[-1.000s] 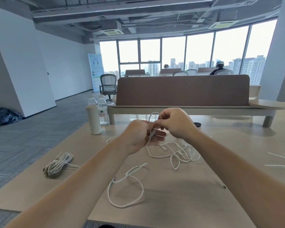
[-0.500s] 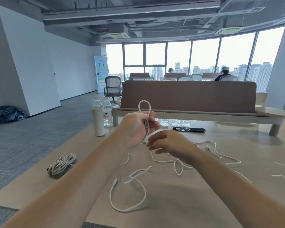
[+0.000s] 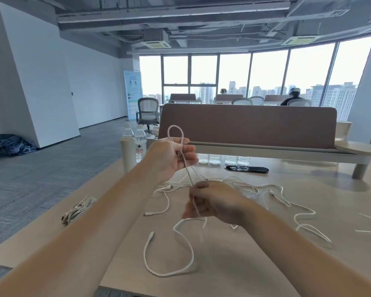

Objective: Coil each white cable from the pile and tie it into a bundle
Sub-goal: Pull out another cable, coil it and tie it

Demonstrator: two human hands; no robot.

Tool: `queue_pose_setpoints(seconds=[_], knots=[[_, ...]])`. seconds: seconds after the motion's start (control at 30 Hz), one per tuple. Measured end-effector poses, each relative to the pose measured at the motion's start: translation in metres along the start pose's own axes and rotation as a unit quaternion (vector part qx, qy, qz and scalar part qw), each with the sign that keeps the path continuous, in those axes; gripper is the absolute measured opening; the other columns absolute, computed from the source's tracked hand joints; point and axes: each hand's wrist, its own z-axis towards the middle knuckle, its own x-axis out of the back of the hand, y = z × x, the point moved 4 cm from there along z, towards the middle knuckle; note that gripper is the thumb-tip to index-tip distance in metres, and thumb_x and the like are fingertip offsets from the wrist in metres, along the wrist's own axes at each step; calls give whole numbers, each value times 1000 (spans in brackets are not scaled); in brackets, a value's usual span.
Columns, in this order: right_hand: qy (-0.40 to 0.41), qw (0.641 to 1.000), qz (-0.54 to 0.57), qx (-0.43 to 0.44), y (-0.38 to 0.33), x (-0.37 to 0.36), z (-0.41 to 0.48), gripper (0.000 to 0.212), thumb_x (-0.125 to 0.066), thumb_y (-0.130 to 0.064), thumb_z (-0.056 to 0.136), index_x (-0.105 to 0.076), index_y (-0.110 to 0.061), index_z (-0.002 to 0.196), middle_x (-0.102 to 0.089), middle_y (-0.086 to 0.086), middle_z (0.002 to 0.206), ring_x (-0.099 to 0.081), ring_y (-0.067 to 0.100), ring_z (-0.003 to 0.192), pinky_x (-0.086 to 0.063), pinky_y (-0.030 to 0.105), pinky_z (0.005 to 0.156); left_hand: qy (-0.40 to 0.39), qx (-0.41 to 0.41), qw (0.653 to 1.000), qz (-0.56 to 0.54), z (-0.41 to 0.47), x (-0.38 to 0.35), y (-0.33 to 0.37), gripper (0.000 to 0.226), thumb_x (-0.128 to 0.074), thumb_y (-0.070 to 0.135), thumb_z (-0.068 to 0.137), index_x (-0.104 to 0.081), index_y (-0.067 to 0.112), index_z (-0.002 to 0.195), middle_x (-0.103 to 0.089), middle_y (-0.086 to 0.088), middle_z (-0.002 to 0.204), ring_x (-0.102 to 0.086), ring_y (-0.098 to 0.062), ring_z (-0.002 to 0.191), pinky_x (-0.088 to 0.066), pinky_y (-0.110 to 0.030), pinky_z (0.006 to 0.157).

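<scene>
The left hand point(image 3: 171, 156) pinches an upright loop of the white cable point(image 3: 185, 168); the cable slants down to the right hand point(image 3: 210, 202), which grips it.

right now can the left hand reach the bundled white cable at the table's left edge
Probably, but not freely: the left hand grips the looped white cable; the bundled white cable lies on its side, only bare tabletop between.

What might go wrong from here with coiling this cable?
The cable runs from the left hand through the right hand beside the pile; pulling may snag and drag other cables. Its loose plug end could whip about on the table. The bottles stand close to the left hand; a wide swing may tip them.
</scene>
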Motion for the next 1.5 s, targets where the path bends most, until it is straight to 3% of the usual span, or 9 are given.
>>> queue_pose_setpoints(seconds=[0.07,0.2,0.33,0.6,0.77,1.0,1.1,1.2,1.5], knots=[[26,999,-20,-9,1,10,-2,18,-54,-18,103,-59,-6,89,-58,7,62,-54,20,53,-53,34,65,12,0,998,69,1,11,6,27,-29,-11,98,-54,-2,104,-60,-17,78,-63,-25,59,-62,-38,59],[71,995,-67,30,-11,28,-6,20,-57,-16,101,-68,-1,93,-41,2,55,-30,13,49,-27,24,50,6,20,978,210,-1,30,7,20,-41,-15,95,-52,-4,108,-72,-23,84,-73,-34,70,-64,-41,67],[103,986,-118,63,-33,36,-12,20,-61,-17,99,-73,-4,89,-39,2,56,-34,12,50,-35,23,52,-31,76,961,264,-4,35,-2,23,-48,-14,92,-53,-3,111,-74,-26,97,-74,-42,86,-63,-43,77],[220,914,-329,89,-63,38,-12,16,-72,-21,88,-70,-11,76,-56,-4,61,-47,11,53,-41,23,55,-136,140,939,283,-15,20,-25,32,-36,-13,94,-47,-7,124,-71,-31,97,-72,-40,71,-62,-37,61],[235,878,-397,125,-67,31,-7,11,-73,-25,88,-72,-16,94,-62,-5,77,-56,13,68,-42,28,68,-157,135,927,314,-13,14,-33,35,-41,-15,91,-47,-6,125,-71,-26,85,-68,-37,62,-58,-35,56],[218,876,-408,132,-66,33,-8,5,-72,-21,89,-77,-18,88,-70,-5,81,-67,18,86,-52,35,83,-213,180,924,261,-20,10,-38,21,-38,-9,96,-52,-8,112,-66,-40,109,-68,-52,96,-62,-45,80],[208,874,-421,127,-67,33,-10,8,-72,-19,90,-77,-14,92,-73,0,88,-67,19,88,-53,35,84,-209,225,934,181,-20,10,-45,45,-35,28,107,-56,-11,113,-59,-43,121,-64,-52,107,-57,-49,92],[193,875,-427,123,-69,33,-11,8,-72,-20,90,-78,-15,92,-73,0,86,-65,17,81,-51,31,75,-204,236,940,136,-16,12,-50,72,-23,47,107,-63,-13,107,-59,-42,123,-66,-47,105,-57,-46,90],[174,894,-397,112,-65,38,-12,9,-70,-17,91,-78,-13,92,-67,-4,72,-51,2,57,-42,21,60,-178,237,950,98,-17,10,-56,55,-24,30,106,-58,-11,122,-68,-29,109,-69,-30,78,-57,-32,70]])
